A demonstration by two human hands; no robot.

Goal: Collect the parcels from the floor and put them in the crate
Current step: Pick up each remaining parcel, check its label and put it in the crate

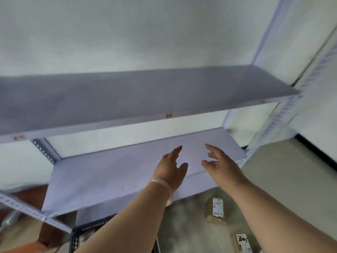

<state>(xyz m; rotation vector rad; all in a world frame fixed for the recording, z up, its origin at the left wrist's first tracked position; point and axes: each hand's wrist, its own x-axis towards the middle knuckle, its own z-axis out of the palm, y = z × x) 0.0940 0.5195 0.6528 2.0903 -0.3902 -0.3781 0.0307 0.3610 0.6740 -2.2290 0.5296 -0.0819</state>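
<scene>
Both my hands reach out in front of me over a pale metal shelf (102,178). My left hand (172,167), with a clear bangle on its wrist, holds nothing and its fingers are straight. My right hand (218,165) is beside it, fingers loosely spread, also holding nothing. On the grey floor below lie two brown parcels with white labels: one parcel (217,209) under the shelf's right end and another parcel (241,242) at the bottom edge. A dark perforated crate (75,240) shows partly under the shelf at bottom left, mostly hidden by my left forearm.
A second, higher shelf (145,94) spans the rack above. Slotted metal uprights (284,114) stand at the right, against a white wall. Cardboard boxes (20,232) and an orange-brown object sit at the lower left. The view is blurred.
</scene>
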